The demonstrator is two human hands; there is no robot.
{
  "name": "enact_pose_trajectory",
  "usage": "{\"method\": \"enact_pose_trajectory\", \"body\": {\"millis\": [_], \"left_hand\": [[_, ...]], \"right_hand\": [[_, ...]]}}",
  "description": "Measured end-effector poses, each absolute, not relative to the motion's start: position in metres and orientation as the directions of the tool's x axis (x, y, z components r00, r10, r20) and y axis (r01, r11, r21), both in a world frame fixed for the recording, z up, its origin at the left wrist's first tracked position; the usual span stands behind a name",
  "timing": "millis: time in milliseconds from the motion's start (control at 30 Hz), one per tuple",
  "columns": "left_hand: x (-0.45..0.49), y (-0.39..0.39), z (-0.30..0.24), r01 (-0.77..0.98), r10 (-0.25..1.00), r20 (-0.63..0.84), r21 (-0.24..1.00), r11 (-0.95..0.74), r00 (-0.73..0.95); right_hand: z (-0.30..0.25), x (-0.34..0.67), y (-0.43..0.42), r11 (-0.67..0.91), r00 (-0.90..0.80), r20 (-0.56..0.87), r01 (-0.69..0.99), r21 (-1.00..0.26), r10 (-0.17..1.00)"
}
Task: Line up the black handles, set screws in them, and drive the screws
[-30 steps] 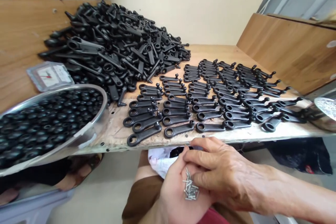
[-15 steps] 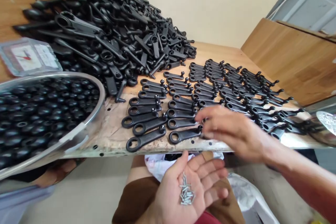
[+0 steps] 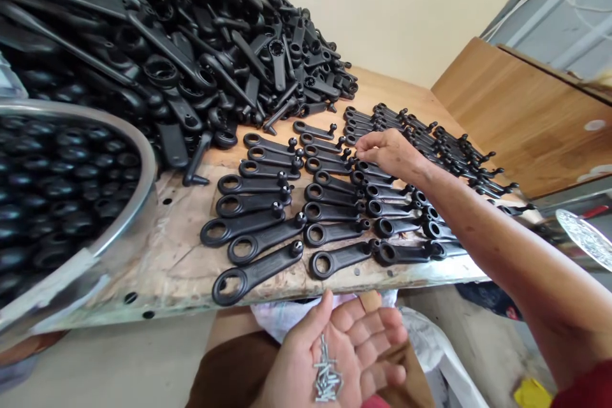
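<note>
My left hand [image 3: 344, 350] lies palm up below the table edge, fingers loosely apart, cradling a small bunch of silver screws [image 3: 327, 376]. My right hand [image 3: 387, 152] reaches over the rows of black plastic levers [image 3: 335, 204] laid out on the wooden table [image 3: 176, 268]. Its fingertips are pinched together at the knob end of a lever in the far rows. What the pinch holds is too small to make out. Each laid-out lever has a ring at one end and a small knob at the other.
A large heap of loose black levers [image 3: 167, 44] fills the back left of the table. A metal bowl [image 3: 134, 204] of black round caps stands at the left edge. A wooden panel [image 3: 526, 115] rises at the right, with a shiny metal dish [image 3: 586, 236] beside it.
My right hand left my left palm and moved up over the table to the far rows of levers. My left hand opened flat with the screws. The view tilted closer to the table.
</note>
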State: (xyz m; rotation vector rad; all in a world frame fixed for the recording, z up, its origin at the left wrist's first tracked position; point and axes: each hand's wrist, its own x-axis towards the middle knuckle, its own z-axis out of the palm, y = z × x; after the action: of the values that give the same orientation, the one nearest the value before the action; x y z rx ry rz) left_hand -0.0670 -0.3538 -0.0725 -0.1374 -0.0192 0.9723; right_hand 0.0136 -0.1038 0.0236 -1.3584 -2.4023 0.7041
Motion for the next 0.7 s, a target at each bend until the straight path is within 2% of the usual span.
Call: {"method": "enact_pose_trajectory", "body": {"millis": [700], "left_hand": [[-0.0586,-0.3529,-0.0679,-0.825,0.824,-0.064,-0.098,0.557,0.563]], "right_hand": [[0.0135,0.0116,-0.0938,0.458,-0.509,0.032,0.743,-0.487,0.86]]}}
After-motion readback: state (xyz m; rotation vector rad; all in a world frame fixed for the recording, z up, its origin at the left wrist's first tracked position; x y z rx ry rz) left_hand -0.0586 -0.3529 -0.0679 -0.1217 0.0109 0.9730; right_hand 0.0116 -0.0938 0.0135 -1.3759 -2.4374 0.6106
